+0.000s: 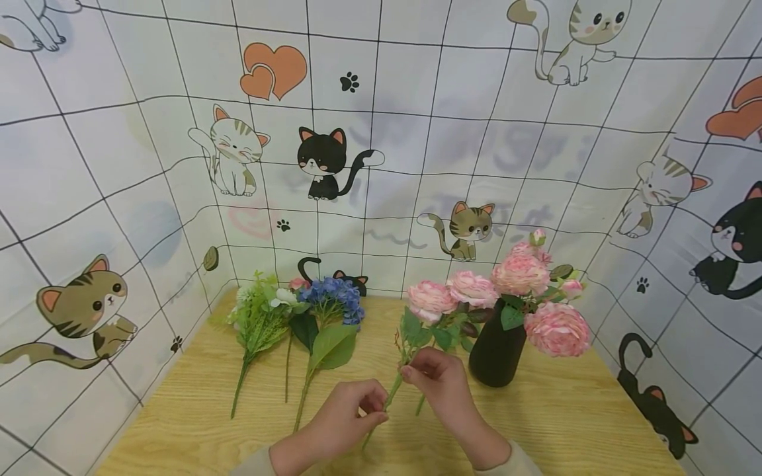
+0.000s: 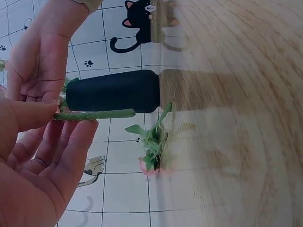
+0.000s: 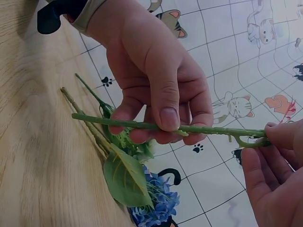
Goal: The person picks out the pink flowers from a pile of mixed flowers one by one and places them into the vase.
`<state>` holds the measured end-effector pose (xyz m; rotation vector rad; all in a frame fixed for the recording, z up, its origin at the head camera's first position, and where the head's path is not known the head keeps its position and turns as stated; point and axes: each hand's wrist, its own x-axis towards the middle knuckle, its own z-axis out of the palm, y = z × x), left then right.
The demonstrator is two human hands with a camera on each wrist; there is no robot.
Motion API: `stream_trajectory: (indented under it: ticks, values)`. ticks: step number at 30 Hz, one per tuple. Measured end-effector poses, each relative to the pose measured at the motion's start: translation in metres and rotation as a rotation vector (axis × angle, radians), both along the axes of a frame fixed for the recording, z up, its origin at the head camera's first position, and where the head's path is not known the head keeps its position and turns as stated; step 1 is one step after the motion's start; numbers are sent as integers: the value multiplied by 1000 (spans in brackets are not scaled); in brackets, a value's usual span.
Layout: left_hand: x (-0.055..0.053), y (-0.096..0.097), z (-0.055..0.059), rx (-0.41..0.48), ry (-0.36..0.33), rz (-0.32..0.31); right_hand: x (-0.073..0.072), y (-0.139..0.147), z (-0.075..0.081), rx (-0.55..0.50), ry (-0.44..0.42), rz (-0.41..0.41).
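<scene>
Both hands hold one green artificial flower stem (image 3: 218, 130) over the front of the table. My left hand (image 1: 342, 416) pinches its lower part between thumb and fingers, and the cut end sticks out beyond. Higher up, my right hand (image 1: 443, 380) pinches the stem near a small side branch. Thin reddish sprigs (image 1: 397, 340) show at its top, overlapping green leaves behind. A black vase (image 1: 497, 357) stands just beyond the right hand, holding pink roses (image 1: 556, 329). Another pink flower (image 2: 149, 165) with leaves lies on the table beside the vase.
On the left of the wooden table (image 1: 184, 403) lie a blue hydrangea (image 1: 333, 301) with broad leaves and a leafy green spray (image 1: 258, 324) with white flowers. Walls of white cat-print cloth (image 1: 399, 165) enclose the table at the back and both sides.
</scene>
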<state>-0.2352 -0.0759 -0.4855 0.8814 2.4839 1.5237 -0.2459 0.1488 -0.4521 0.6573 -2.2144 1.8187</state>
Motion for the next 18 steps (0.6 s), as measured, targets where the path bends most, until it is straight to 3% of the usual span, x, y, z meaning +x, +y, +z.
stream_trajectory:
  ticks: [5,9,13,18]
  values:
    - [-1,0,1,13,-59,7,4,1,3,23,27,-75]
    - [-1,0,0,20,-90,14,8,3,10,34,102,-119]
    - [-2,-1,0,20,-99,19,15,6,21,13,176,-173]
    - [-2,-2,-1,14,-97,28,27,16,39,1,198,-250]
